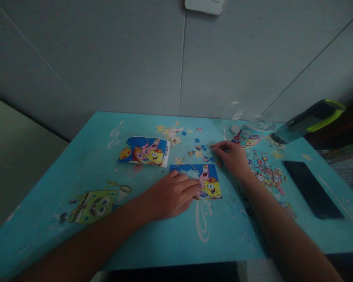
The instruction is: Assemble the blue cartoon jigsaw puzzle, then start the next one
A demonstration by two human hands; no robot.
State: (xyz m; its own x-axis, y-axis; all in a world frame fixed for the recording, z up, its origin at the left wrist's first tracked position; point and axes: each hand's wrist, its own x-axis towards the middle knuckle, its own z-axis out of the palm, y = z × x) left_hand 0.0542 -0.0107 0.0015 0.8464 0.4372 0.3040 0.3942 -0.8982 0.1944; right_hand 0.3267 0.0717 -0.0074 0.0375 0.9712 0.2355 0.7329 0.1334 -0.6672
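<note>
A partly assembled jigsaw puzzle (pixel 212 184) with cartoon figures lies flat on the blue table. My left hand (pixel 175 194) rests over its left part with the fingers stretched out, hiding some of it. Beyond the puzzle's right corner, my right hand (pixel 231 156) pinches a small puzzle piece (pixel 211 146) between thumb and finger. Several loose blue pieces (pixel 197 148) are scattered just left of that hand. Left of the puzzle and farther back lies a picture card (pixel 145 150) showing the same scene.
Right of my right forearm is a pile of mixed puzzle pieces (pixel 266 172). A clear plastic tub (pixel 250 135) stands behind it, beside a tilted dark bottle (pixel 308 121). A black phone-like slab (pixel 312 190) lies at the right. The grey wall (pixel 135 62) borders the table's back.
</note>
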